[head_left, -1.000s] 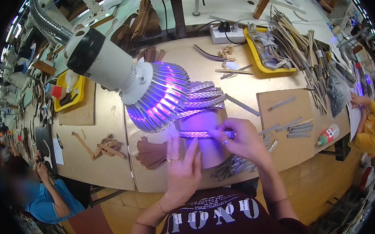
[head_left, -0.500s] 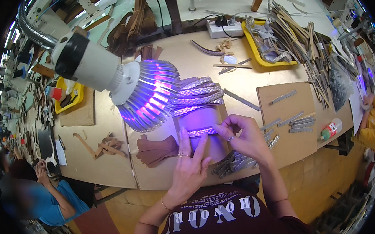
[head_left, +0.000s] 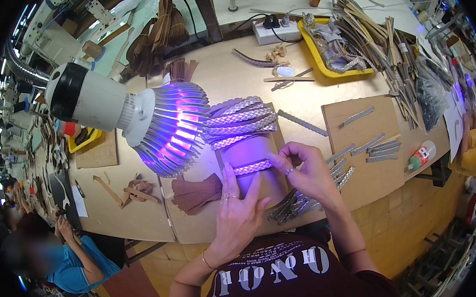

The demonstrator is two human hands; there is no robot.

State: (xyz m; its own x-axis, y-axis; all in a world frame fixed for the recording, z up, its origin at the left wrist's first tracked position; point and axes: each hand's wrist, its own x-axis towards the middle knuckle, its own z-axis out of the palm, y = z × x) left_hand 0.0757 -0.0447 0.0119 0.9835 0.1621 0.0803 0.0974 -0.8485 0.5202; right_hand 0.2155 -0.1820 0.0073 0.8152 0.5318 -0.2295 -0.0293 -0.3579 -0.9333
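Observation:
A short braided strip [head_left: 252, 167], pale under purple light, lies across a flat board [head_left: 251, 149] in front of me. My left hand [head_left: 239, 209] has its fingers spread, the fingertips resting by the strip's left end and front edge. Thumb and forefinger of my right hand [head_left: 307, 172] pinch the right end of this strip. Just beyond, a bundle of longer braided strips [head_left: 245, 121] lies on the far part of the board. Close to my right wrist is a pile of short grey braided strips [head_left: 294, 206].
A finned lamp [head_left: 173, 127] shines purple from the left. Fanned brown strips [head_left: 196, 193] lie beside my left hand. At right, cardboard [head_left: 368, 174] carries several cut strips and a bottle [head_left: 420, 156] stands near the edge. A yellow tray [head_left: 337, 72] sits behind. A person in blue [head_left: 81, 264] works at left.
The whole view has shifted slightly, with the lamp appearing farther left. My left fingers sit a little farther left along the strip; my right hand keeps its pinch.

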